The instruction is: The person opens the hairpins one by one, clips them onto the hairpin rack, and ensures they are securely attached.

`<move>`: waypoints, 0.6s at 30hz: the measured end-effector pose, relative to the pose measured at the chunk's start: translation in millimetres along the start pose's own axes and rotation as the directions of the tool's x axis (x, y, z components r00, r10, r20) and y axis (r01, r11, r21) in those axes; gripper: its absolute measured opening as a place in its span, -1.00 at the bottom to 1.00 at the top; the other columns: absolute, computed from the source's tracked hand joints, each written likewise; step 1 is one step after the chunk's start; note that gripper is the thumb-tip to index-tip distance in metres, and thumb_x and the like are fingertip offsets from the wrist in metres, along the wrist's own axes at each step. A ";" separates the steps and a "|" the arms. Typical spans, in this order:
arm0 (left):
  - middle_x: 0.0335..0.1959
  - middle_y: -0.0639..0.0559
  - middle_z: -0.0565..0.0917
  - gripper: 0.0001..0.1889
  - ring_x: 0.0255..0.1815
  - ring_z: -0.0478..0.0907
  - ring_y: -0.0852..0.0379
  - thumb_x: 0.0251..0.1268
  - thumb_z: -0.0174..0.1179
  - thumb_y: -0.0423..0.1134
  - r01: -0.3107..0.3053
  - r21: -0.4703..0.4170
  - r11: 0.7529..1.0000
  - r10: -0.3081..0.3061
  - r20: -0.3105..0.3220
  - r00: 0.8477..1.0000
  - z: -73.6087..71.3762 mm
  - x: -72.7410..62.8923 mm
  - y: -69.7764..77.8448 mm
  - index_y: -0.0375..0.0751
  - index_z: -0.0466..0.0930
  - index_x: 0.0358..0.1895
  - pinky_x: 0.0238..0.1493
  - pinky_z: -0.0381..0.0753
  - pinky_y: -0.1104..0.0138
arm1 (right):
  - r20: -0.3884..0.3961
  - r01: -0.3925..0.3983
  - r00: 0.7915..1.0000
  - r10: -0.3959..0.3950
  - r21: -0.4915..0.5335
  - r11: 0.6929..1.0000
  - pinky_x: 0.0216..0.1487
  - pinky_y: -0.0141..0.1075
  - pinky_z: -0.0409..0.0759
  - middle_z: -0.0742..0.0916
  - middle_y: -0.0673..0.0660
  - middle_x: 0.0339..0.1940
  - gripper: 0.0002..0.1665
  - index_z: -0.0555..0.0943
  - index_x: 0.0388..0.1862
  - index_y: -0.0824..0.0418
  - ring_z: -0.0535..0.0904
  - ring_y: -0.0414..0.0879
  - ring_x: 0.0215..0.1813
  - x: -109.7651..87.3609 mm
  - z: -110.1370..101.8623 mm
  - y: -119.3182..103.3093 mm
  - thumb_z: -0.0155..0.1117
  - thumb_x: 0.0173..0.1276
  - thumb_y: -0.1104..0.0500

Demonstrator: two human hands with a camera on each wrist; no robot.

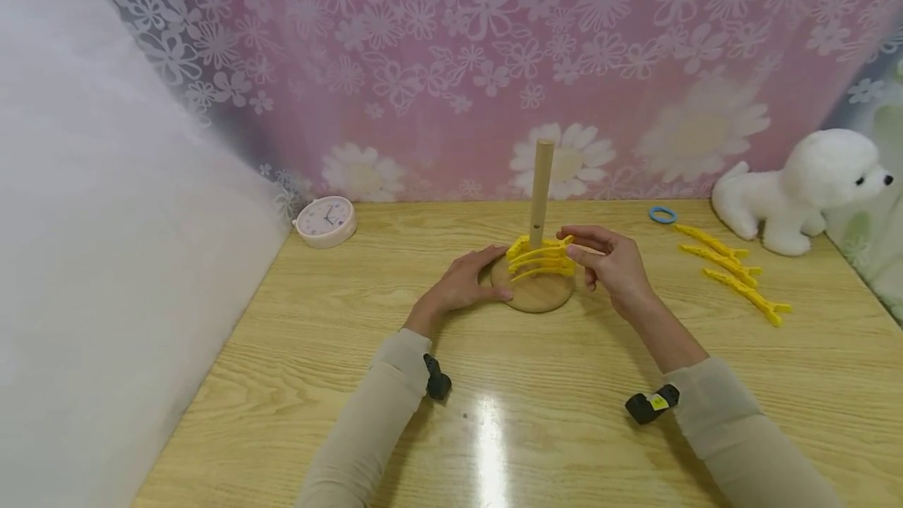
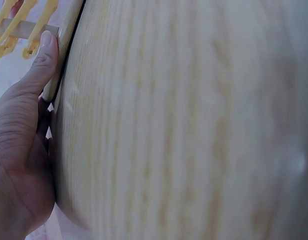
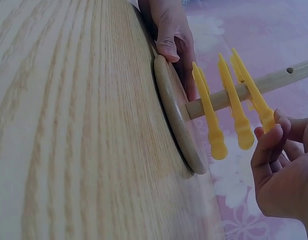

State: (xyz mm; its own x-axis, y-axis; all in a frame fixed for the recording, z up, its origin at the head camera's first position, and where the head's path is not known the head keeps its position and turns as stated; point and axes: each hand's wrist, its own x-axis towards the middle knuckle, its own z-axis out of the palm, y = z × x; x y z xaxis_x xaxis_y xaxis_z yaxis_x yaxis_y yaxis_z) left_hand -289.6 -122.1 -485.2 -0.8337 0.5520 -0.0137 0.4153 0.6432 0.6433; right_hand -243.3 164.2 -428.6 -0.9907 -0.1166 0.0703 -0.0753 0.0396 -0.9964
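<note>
A round wooden base (image 1: 538, 300) with an upright wooden rod (image 1: 541, 186) stands on the table. My left hand (image 1: 462, 281) grips the base's left rim, the thumb near the front and the fingers behind. Three yellow curved plastic pieces sit one above another on the rod's lower part; in the right wrist view they are a lowest piece (image 3: 206, 107), a middle piece (image 3: 235, 102) and a top piece (image 3: 255, 92). With thumb and fingertips, my right hand (image 1: 614, 269) pinches the right end of the top one. The left wrist view shows my left thumb (image 2: 43, 60) along the base.
Three more yellow pieces (image 1: 744, 296) lie on the table (image 1: 564, 429) to the right, below a blue ring (image 1: 662, 215). A white plush dog (image 1: 769, 198) stands at the back right. At the back left is a pink clock (image 1: 326, 223).
</note>
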 end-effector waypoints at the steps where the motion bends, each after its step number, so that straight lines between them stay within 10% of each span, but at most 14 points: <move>1: 0.69 0.10 0.16 -0.04 0.69 0.04 -0.05 0.28 0.41 0.23 0.000 0.001 1.000 0.000 0.001 1.000 0.0 -0.1 0.0 0.23 0.12 0.68 0.64 0.04 -0.06 | 0.002 0.000 1.000 0.000 -0.004 1.000 -0.69 -0.36 0.49 0.77 0.03 0.12 -0.57 0.65 0.31 0.21 0.37 -0.17 -0.71 -0.4 -0.7 -0.1 0.37 0.51 0.18; 18: 0.70 0.09 0.13 -0.03 0.70 -0.01 -0.04 0.29 0.39 0.25 0.002 -0.010 1.000 -0.002 0.001 1.000 -1.0 -2.2 2.2 0.22 0.10 0.69 0.66 -0.06 -0.09 | -0.023 -0.045 0.999 0.044 -0.010 0.999 -0.56 -0.33 0.61 0.76 -0.17 0.19 -0.42 0.58 0.46 0.03 0.46 -0.13 -0.64 -26.1 -64.6 7.5 0.41 0.48 0.10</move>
State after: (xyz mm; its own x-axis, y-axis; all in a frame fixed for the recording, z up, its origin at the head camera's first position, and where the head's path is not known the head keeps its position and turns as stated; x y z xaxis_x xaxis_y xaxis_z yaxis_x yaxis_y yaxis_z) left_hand -287.2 -122.4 -483.0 -0.8342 0.5512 -0.0156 0.4098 0.6387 0.6512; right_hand -225.3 231.7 -434.8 -0.9954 -0.0917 0.0271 -0.0322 0.0546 -0.9980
